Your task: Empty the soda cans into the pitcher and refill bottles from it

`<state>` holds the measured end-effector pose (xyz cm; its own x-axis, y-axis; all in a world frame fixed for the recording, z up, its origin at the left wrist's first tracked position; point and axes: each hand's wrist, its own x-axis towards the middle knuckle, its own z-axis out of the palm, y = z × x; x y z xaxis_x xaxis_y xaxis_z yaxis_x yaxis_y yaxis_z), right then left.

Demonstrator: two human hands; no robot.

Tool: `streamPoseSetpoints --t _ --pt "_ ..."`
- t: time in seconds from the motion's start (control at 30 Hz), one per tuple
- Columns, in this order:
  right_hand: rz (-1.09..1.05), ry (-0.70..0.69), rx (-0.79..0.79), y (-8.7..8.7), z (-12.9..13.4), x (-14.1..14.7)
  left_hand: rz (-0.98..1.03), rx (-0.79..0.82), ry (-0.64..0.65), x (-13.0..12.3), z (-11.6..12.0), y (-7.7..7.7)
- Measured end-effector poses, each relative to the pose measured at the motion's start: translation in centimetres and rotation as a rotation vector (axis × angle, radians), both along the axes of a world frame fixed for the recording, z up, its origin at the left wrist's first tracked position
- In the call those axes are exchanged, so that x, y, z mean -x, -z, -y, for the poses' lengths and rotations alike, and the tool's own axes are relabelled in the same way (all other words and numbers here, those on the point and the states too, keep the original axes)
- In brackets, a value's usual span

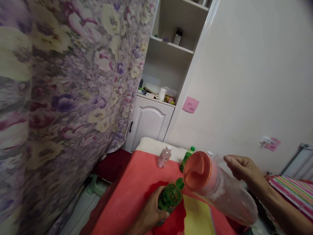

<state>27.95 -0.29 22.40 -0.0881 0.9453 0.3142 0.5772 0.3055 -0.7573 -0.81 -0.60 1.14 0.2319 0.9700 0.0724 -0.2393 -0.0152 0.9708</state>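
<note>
My left hand (153,207) is wrapped round a green bottle (170,195), tilted to the right over the table. The bottle's green top is beside the orange lid of a large clear pitcher (227,192), which lies at a slant with its lid toward the left. My right hand (241,166) is raised above the pitcher's body, thumb and fingers close together; whether they hold anything is too small to tell. Behind stand a small pinkish bottle with a white cap (164,157) and another green bottle (187,159).
A red cloth covers the table (122,199), with a yellow sheet (197,217) near its front. A floral curtain (73,81) hangs at the left. White shelves (172,45) and a cabinet (153,120) stand behind. A green stool (94,187) is low at the left.
</note>
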Motion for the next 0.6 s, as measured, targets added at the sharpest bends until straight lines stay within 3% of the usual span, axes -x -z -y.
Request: streamPoseSetpoints --t 0.13,0.3,0.6 --pt "-0.110 0.025 0.003 1.5 -0.3 -0.6 0.024 -0.004 -0.006 0.1 0.1 -0.3" --pt "-0.384 0.037 0.016 4.6 -0.2 -1.4 0.022 0.001 0.016 0.4 0.2 -0.5" --pt "-0.971 0.093 0.031 13.3 0.5 -2.6 -0.028 -0.090 0.023 1.0 0.6 -1.2"
